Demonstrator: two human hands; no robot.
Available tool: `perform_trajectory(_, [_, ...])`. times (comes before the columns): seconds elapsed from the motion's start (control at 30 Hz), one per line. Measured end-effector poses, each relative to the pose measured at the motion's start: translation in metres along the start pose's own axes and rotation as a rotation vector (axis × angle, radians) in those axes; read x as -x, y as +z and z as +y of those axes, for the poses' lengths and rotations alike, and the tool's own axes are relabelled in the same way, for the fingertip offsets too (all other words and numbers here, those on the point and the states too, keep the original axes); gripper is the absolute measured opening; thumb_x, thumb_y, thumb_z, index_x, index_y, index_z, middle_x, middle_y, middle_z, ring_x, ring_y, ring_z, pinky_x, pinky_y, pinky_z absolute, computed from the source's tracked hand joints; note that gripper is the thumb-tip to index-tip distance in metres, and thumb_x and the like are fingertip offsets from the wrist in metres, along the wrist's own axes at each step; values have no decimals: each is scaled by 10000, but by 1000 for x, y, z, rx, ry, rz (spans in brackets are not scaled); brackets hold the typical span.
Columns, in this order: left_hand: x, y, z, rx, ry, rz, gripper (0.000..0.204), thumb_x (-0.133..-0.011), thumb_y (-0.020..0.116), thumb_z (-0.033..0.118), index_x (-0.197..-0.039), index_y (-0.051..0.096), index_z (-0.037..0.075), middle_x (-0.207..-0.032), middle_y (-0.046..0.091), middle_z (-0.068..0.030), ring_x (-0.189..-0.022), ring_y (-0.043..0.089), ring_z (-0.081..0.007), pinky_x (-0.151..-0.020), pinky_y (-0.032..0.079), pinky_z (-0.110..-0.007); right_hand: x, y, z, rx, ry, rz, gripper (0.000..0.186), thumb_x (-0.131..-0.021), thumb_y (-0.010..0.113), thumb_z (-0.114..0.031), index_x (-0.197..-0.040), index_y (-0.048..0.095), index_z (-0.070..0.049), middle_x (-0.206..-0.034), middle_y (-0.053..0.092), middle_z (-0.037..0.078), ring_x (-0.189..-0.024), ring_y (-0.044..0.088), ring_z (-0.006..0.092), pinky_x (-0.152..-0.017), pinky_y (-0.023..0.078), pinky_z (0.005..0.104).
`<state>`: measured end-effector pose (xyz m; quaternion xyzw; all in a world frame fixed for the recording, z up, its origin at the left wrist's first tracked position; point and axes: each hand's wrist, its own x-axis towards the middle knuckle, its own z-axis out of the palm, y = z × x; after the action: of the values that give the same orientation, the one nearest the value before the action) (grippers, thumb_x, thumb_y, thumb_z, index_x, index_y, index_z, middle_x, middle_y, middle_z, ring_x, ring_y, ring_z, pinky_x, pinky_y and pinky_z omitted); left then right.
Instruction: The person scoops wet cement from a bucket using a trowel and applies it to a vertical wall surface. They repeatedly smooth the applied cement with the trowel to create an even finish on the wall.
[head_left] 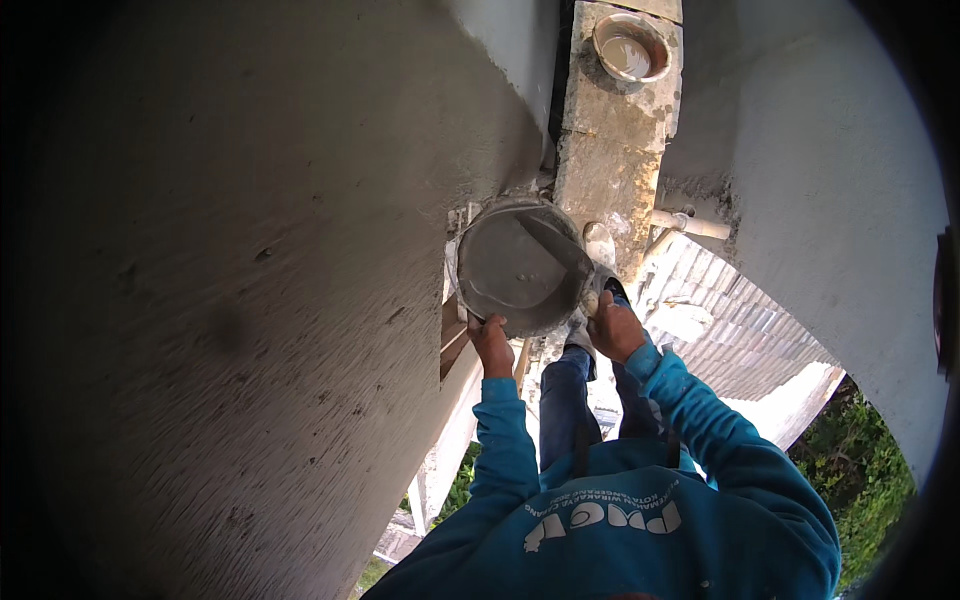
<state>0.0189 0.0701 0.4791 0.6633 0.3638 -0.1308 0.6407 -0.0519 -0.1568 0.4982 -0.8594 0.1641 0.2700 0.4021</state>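
Observation:
A round dark bucket [463, 285] of smooth grey wet cement [505, 262] is in front of me. The fingers of my left hand [492, 346] grip its near rim, with the thumb on top. My right hand [615, 328] is closed around the pale handle of a trowel [562, 248]. The trowel's grey blade reaches over the bucket's right side and its pointed tip lies toward the far rim, in or just above the cement; I cannot tell which.
A narrow, stained concrete ledge [608, 170] runs away from me, with a basin [662, 62] of pale liquid at its far end. A grey plastered wall [250, 280] rises on my left, a paler one [830, 150] on my right. Roof tiles [730, 310] and greenery [850, 470] lie far below.

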Motion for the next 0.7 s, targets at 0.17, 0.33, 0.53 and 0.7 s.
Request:
perform_trajectory(0.17, [-15,36,20,38,44,-80,611,-657,521,-38,-1267,525,-39,-1229,591,-84,-1092,550,-237,-976,388,-305,-40,3,18,-461,-31,-333,418,-849,667,-247,-1143,503,0,-786,650,148,-656,638,288,-617,523,430])
perform_trajectory(0.33, [-49,36,2,102,38,-79,624,-680,548,-23,-1303,517,-8,-1256,582,-110,-1115,546,-266,-988,391,-340,-1,-83,-18,-964,185,-618,230,-921,632,-217,-1073,524,-81,-722,520,-7,-564,512,68,-500,447,246])
perform_trajectory(0.53, [-53,56,7,205,-19,30,606,-663,566,-34,-1267,547,11,-1182,597,-97,-1032,564,-247,-906,439,-332,-34,-94,-87,-1065,102,-5,352,-940,572,-147,-1238,413,-45,-744,519,22,-527,499,98,-466,446,278])
perform_trajectory(0.7, [-48,70,6,239,-38,61,603,-638,575,-32,-1239,552,8,-1144,606,-86,-995,582,-241,-860,467,-337,-255,-66,-149,-427,230,733,512,-836,641,-214,-1110,374,125,-784,654,292,-738,687,430,-652,565,490])
